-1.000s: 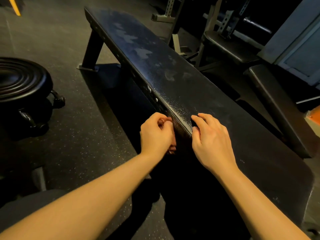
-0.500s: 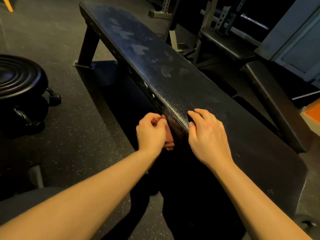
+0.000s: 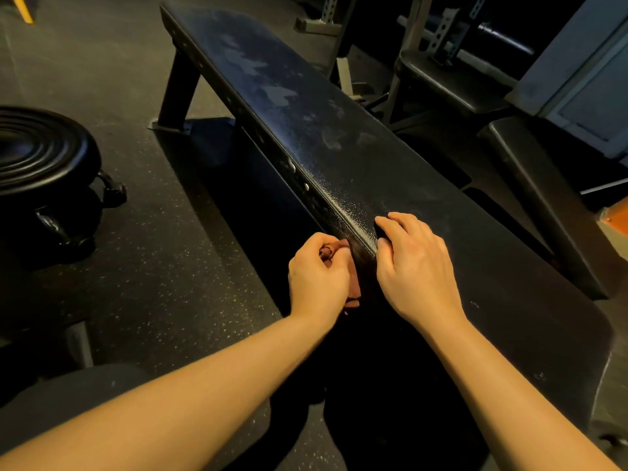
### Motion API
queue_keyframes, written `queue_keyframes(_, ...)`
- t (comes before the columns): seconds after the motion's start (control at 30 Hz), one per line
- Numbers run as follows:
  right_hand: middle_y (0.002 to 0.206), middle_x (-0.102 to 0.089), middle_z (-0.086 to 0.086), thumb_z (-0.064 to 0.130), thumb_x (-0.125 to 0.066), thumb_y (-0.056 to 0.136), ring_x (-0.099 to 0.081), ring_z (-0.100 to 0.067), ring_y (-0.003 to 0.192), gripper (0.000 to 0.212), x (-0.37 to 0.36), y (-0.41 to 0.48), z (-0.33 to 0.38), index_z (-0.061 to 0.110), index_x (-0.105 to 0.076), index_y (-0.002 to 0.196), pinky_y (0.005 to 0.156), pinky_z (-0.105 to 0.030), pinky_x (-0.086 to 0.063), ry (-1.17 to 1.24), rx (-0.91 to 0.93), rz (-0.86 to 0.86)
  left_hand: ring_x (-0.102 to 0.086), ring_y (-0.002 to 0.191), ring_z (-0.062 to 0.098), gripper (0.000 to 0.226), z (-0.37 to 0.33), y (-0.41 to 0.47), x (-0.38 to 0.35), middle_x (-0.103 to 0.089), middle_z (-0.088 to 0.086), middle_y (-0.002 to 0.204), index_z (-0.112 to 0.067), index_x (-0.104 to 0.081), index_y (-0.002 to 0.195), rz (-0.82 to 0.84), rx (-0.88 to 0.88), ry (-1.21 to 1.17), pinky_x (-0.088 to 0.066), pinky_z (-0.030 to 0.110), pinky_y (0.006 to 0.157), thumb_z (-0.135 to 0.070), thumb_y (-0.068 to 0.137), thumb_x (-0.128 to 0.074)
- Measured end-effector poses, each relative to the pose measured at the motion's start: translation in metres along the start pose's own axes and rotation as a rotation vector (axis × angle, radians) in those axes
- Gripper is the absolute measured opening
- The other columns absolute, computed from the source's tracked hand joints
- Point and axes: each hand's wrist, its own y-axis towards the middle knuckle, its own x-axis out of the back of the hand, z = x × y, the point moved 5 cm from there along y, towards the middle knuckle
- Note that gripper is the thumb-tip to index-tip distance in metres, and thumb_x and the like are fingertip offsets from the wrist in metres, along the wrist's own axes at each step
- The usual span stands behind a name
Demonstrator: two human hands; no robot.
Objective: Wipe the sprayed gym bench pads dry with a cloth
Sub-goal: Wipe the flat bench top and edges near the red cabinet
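Observation:
A long black bench pad [image 3: 339, 137] runs from the far left toward me, with pale wet patches on its far half and fine droplets near my hands. My left hand [image 3: 317, 277] is closed on a reddish-brown cloth [image 3: 353, 287] held against the pad's left side edge. On the pad's top edge lies my right hand [image 3: 413, 266], fingers bent and thumb on the side. It presses down what looks like the dark rest of the same cloth draped over the edge. Most of the cloth is lost in shadow.
A round black stool on castors [image 3: 40, 158] stands on the speckled rubber floor at the left. A second black bench [image 3: 543, 205] and a rack's metal uprights [image 3: 438, 25] lie to the right and behind. My dark-clad knee [image 3: 68, 396] is at the lower left.
Both hands stay at the same spot on the pad's left edge. A little more reddish cloth shows below my left hand.

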Motion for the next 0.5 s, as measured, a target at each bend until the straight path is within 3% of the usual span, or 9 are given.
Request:
queue_keyframes(0.17,0.145,-0.053,-0.001,0.025,-0.045,0.104,-0.044,-0.02,0.138,0.039,0.0,-0.002,0.0,0.018,-0.058,0.14,0.115,-0.044,-0.034,-0.002,-0.002,-0.002,-0.068,0.08,0.001,0.009,0.006,-0.021,-0.011,-0.073,-0.011,0.081,-0.024,-0.073,0.088,0.165,-0.025,0.005,-0.051,0.014,0.072,-0.015,0.088,-0.073)
queue_keyframes(0.27,0.145,-0.054,-0.003,0.024,-0.047,0.104,-0.045,-0.023,0.137,0.039,0.0,-0.003,0.0,0.016,-0.058,0.14,0.114,-0.043,-0.034,-0.025,0.004,-0.003,-0.067,0.076,0.009,0.01,0.007,0.021,0.002,-0.072,-0.006,0.079,-0.026,-0.072,0.083,-0.021,0.108,-0.055,-0.049,0.02,0.063,-0.017,0.087,-0.073)
queue_keyframes(0.37,0.145,-0.054,-0.003,0.026,-0.043,0.104,-0.045,-0.023,0.137,0.04,-0.001,-0.002,0.0,0.016,-0.058,0.14,0.114,-0.044,-0.035,-0.035,0.002,0.005,-0.066,0.069,0.007,0.008,-0.001,0.03,0.01,-0.07,0.003,0.091,-0.014,-0.072,0.098,-0.099,0.156,-0.109,-0.044,0.011,0.043,-0.011,0.094,-0.066)
queue_keyframes(0.43,0.144,-0.055,-0.003,0.027,-0.041,0.102,-0.046,-0.023,0.136,0.042,0.0,-0.001,0.001,0.016,-0.059,0.139,0.113,-0.045,-0.036,-0.026,0.004,-0.002,-0.066,0.063,-0.001,0.007,-0.005,0.003,0.001,-0.071,0.001,0.084,-0.01,-0.07,0.096,-0.02,0.085,-0.11,-0.046,0.009,0.049,-0.005,0.092,-0.066)
queue_keyframes(0.5,0.144,-0.055,-0.002,0.025,-0.044,0.103,-0.045,-0.022,0.137,0.04,0.001,-0.002,0.001,0.017,-0.059,0.139,0.113,-0.044,-0.035,-0.019,-0.001,-0.006,-0.067,0.073,-0.003,0.009,-0.002,-0.019,-0.008,-0.072,-0.007,0.079,-0.018,-0.07,0.089,0.08,0.018,-0.048,-0.046,0.008,0.063,-0.009,0.089,-0.071)
